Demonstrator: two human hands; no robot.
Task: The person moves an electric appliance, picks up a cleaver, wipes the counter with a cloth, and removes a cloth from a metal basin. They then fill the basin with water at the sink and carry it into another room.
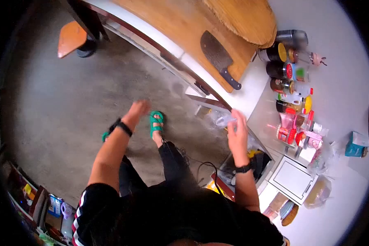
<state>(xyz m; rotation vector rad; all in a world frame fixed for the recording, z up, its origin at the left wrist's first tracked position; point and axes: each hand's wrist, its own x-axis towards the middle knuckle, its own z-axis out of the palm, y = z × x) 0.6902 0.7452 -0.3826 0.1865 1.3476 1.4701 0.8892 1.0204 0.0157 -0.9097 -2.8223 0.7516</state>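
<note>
My left hand (139, 109) hangs over the grey floor, near the green sandal (156, 123) on one of my feet. Its fingers are blurred and look partly curled, so I cannot tell whether they hold anything. My right hand (238, 135) is raised beside the counter edge, above an open drawer (211, 98). Its fingers are stretched out with the thumb apart, and nothing shows between them. A clear plastic bag (220, 119) lies in the drawer close to those fingertips; whether they touch is unclear. Both wrists wear dark bands.
A cleaver (216, 51) lies on a wooden board (172, 24), below a round chopping block (246, 18). Jars and bottles (285, 86) line the counter's back. A white lidded box (293, 178) stands at right, an orange stool (72, 39) at upper left. A black cable (211, 165) hangs before me.
</note>
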